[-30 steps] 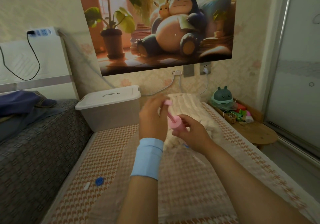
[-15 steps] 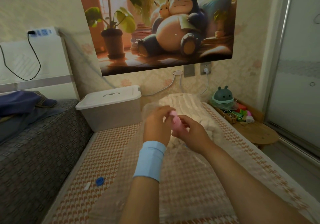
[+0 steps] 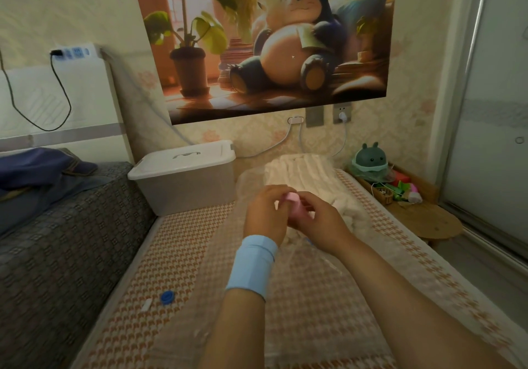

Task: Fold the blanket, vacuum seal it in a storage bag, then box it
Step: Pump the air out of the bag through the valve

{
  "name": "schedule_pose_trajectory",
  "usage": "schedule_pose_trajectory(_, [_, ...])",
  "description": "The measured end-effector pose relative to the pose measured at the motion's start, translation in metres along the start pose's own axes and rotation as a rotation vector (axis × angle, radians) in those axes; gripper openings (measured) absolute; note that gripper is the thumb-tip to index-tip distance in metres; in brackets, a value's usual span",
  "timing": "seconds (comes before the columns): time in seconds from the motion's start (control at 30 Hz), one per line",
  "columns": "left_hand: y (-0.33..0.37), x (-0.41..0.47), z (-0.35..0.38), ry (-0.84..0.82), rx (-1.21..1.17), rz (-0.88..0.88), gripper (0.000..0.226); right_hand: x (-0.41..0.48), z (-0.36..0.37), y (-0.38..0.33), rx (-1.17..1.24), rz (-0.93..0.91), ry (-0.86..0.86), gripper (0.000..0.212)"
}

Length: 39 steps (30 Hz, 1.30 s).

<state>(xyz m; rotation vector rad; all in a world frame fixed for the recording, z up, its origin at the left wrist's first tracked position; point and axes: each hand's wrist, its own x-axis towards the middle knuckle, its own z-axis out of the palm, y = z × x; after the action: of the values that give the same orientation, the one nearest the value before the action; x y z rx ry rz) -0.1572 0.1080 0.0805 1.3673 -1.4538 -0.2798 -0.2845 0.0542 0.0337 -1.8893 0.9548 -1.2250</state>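
a: start nearest. what lies by the storage bag (image 3: 314, 280)?

b: off the bag's left edge, on the bed mat (image 3: 183, 254), lie a blue valve cap (image 3: 167, 296) and a small white sealing clip (image 3: 147, 304), just beside each other. neither touches the bag.

a: so the valve is likely uncapped. and the hands?

b: both are over the bag's middle. the left hand (image 3: 265, 211), above a pale blue wristband (image 3: 253, 265), curls its fingers over the top of the pink hand pump (image 3: 294, 200). the right hand (image 3: 320, 220) wraps the pump's body from the bag's right side. both grasp it.

a: is the pump's foot on the valve?

b: i cannot tell, the hands hide it.

a: where is the blanket (image 3: 303, 174)?

b: folded, white, seemingly inside the bag's far half. it looks puffy, so i judge most of the air has yet to come out.

a: then how should one pump well?

b: seat the nozzle square on the valve. let the right hand press the body down firmly while the left draws the plunger straight, in full strokes. any tilt probably breaks the seal and lets air back in. the cap is within reach for closing the valve promptly.

a: and beyond the bag?

b: the plastic storage box (image 3: 183, 180), lid on, sits past the bag's far left corner. the lid must come off before boxing.
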Motion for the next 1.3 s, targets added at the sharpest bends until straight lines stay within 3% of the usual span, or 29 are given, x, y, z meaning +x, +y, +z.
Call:
schedule_pose_trajectory(0.07, [0.015, 0.005, -0.011, 0.123, 0.009, 0.141, 0.017, 0.000, -0.002, 0.000, 0.004, 0.007, 0.018, 0.037])
schedule_pose_trajectory(0.17, [0.052, 0.012, -0.033, 0.503, -0.058, 0.403, 0.016, 0.003, -0.010, -0.001, -0.006, 0.009, 0.020, 0.043])
schedule_pose_trajectory(0.27, [0.070, 0.011, -0.036, 0.740, -0.132, 0.505, 0.014, 0.003, -0.009, 0.001, -0.029, -0.005, -0.006, 0.045])
schedule_pose_trajectory(0.37, [0.046, 0.006, -0.014, 0.605, -0.088, 0.375, 0.019, 0.003, -0.006, 0.002, -0.024, 0.007, 0.003, 0.043])
schedule_pose_trajectory(0.47, [0.017, -0.002, 0.001, 0.178, -0.007, 0.120, 0.022, 0.002, -0.006, -0.004, 0.000, 0.000, 0.024, 0.028])
schedule_pose_trajectory(0.53, [0.012, -0.002, 0.001, -0.006, 0.082, 0.014, 0.019, 0.000, -0.004, -0.006, 0.030, 0.002, 0.008, 0.022])
schedule_pose_trajectory(0.6, [0.021, 0.001, -0.008, 0.056, 0.131, 0.073, 0.016, -0.001, -0.003, -0.007, 0.022, 0.004, 0.005, 0.026])
schedule_pose_trajectory(0.73, [0.056, 0.007, -0.029, 0.567, 0.063, 0.381, 0.017, 0.002, -0.008, -0.004, -0.001, 0.019, 0.010, 0.044])
schedule_pose_trajectory(0.8, [0.067, 0.009, -0.035, 0.724, -0.011, 0.483, 0.019, 0.003, -0.010, -0.002, -0.017, 0.016, -0.003, 0.046])
schedule_pose_trajectory(0.9, [0.053, 0.009, -0.022, 0.683, -0.025, 0.445, 0.019, 0.004, -0.009, -0.001, -0.043, 0.009, -0.008, 0.046])
schedule_pose_trajectory(1.03, [0.006, 0.002, 0.003, 0.092, -0.037, 0.086, 0.023, 0.002, -0.006, -0.001, -0.022, 0.001, 0.016, 0.031])
schedule_pose_trajectory(1.1, [0.001, 0.002, 0.001, -0.040, 0.008, 0.019, 0.019, 0.000, -0.005, -0.002, -0.013, -0.002, 0.005, 0.030])
schedule_pose_trajectory(1.17, [0.011, 0.006, -0.007, 0.053, 0.054, 0.126, 0.019, 0.000, -0.006, -0.002, -0.002, 0.005, 0.015, 0.033])
schedule_pose_trajectory(1.3, [0.059, 0.010, -0.031, 0.559, 0.002, 0.429, 0.019, 0.004, -0.013, -0.001, -0.026, 0.003, 0.018, 0.046])
